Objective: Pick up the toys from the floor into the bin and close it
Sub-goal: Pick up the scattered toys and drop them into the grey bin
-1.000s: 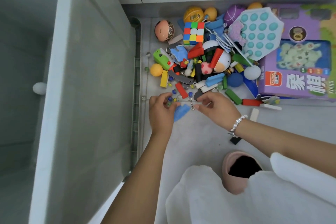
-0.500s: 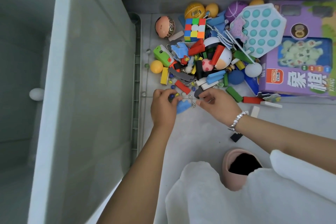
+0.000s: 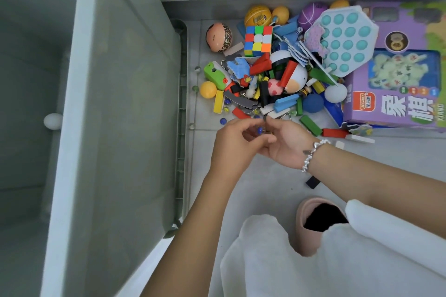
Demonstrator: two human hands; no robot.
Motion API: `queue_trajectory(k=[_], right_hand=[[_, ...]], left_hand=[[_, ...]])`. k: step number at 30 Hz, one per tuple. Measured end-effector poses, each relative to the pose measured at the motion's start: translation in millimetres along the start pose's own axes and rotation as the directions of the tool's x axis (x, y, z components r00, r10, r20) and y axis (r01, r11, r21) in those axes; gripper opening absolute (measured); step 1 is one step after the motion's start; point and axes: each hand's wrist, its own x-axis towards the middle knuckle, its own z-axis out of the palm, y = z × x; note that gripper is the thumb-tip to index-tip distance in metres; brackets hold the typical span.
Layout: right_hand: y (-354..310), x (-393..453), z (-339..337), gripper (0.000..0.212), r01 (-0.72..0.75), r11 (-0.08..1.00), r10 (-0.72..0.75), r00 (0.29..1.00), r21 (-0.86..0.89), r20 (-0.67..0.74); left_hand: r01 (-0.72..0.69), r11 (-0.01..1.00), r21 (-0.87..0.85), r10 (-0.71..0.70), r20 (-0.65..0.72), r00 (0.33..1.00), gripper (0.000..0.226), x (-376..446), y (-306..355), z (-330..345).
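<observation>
Floor point(image 3: 265, 183) — toy pile point(image 3: 277, 75), box point(image 3: 398, 94).

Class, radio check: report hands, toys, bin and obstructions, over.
Left hand and right hand together, gripping small blue marbles. Colourful toy pile on floor. Grey bin open. Nothing blocking.

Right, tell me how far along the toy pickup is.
Barely begun. Done: only a white ball shows inside the bin, which stands open. In hand: the left hand and right hand meet over small pieces, a blue marble among the fingers. Left: the pile, including the puzzle cube and purple box, then closing.
</observation>
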Motion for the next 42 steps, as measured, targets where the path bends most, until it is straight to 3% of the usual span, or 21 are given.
queue_trajectory(k=[4, 6, 9, 11, 16, 21, 23, 28, 31, 36, 42], right_hand=[[-2.8, 0.9, -0.9, 0.039, -0.034, 0.999, 0.036, 0.998, 0.034, -0.061], [-4.9, 2.6, -2.9, 0.041, -0.029, 0.999, 0.030, 0.996, 0.015, -0.078], [-6.9, 5.5, -8.6, 0.039, -0.010, 1.000, 0.009, 0.996, -0.014, -0.090], [-7.4, 6.3, -13.4, 0.038, -0.003, 0.998, -0.003, 0.995, -0.057, -0.101], [-6.0, 7.5, -21.7, 0.035, 0.025, 0.985, -0.045, 0.992, -0.172, -0.117], [-4.9, 8.9, -21.8, 0.033, 0.060, 0.987, -0.068, 0.996, -0.149, -0.052], [-5.6, 7.8, -20.6, 0.032, 0.071, 0.984, -0.080, 0.996, -0.162, -0.048], [-8.5, 3.9, -26.4, 0.019, 0.095, 0.937, -0.139, 0.984, -0.337, -0.110], [-9.9, 3.8, -29.0, 0.016, 0.122, 0.904, -0.186, 0.975, -0.410, -0.119], [-12.8, 1.4, -27.7, 0.012, 0.146, 0.865, -0.223, 0.969, -0.480, -0.107], [-12.6, 0.0, -28.9, 0.023, 0.147, 0.880, -0.214, 0.971, -0.452, -0.102]], left_hand=[[0.050, 0.998, -0.035, -0.058, -0.279, 0.959, 0.014, 7.2, -17.5, -5.4], [0.119, 0.993, 0.018, -0.104, -0.366, 0.925, 0.024, 13.4, -32.6, -2.3], [0.098, 0.984, 0.150, -0.042, -0.338, 0.940, 0.035, 20.8, -51.8, 6.3], [0.086, 0.982, 0.168, -0.028, -0.321, 0.947, 0.027, 25.3, -57.8, 8.9], [0.095, 0.995, -0.041, -0.103, -0.326, 0.940, 0.014, 22.2, -38.9, 9.2], [0.046, 0.971, -0.233, -0.075, -0.116, 0.990, 0.027, 1.0, -5.3, 28.9], [0.043, 0.980, -0.193, -0.066, -0.112, 0.992, 0.027, -1.1, -3.2, 32.6], [0.095, 0.983, -0.157, -0.143, -0.327, 0.934, 0.012, 8.6, -22.0, 18.1], [0.165, 0.982, -0.096, -0.190, -0.409, 0.893, 0.017, 21.2, -34.9, 9.9], [0.113, 0.990, 0.081, -0.073, -0.388, 0.919, 0.031, 43.7, -42.2, 6.4], [0.145, 0.955, 0.260, -0.030, -0.401, 0.916, 0.023, 48.6, -48.2, 8.6]])
